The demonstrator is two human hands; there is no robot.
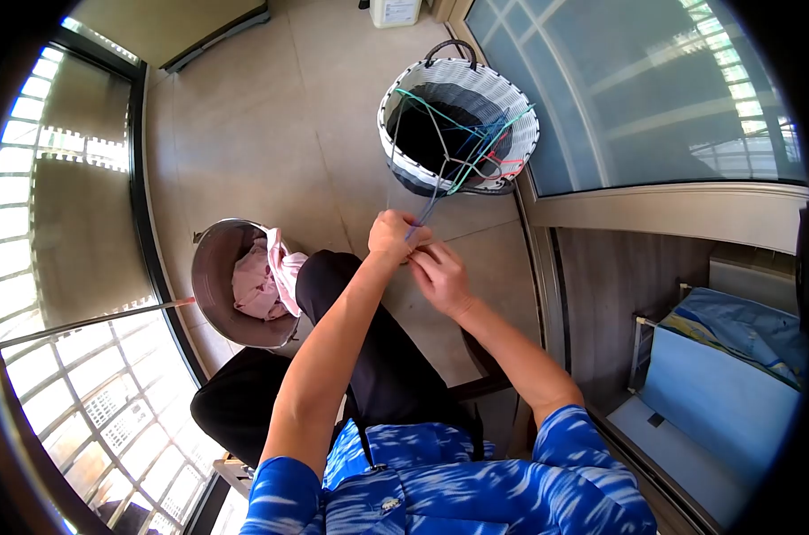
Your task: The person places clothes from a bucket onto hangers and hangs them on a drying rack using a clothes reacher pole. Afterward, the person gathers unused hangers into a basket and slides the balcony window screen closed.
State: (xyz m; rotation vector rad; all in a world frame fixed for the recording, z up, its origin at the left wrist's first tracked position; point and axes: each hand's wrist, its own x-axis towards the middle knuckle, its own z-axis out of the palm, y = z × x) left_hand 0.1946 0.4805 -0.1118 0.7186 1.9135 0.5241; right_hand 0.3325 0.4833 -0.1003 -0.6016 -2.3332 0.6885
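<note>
hangers (462,147), a tangled bunch, rest in the woven basket (404,160); left hand (394,235) clenches one blue hook, right hand (440,276) pinches beside it. no writing is legible.

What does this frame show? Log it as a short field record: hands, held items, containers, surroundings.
left hand: closed around a blue hanger, which reaches toward the basket
right hand: fingers at the same spot, beside the left hand
dark garment: draped below the hands
woven basket: white, on the floor, holds a tangle of coloured hangers
metal basin: holds pink cloth
surroundings: tiled floor, glass door
</note>
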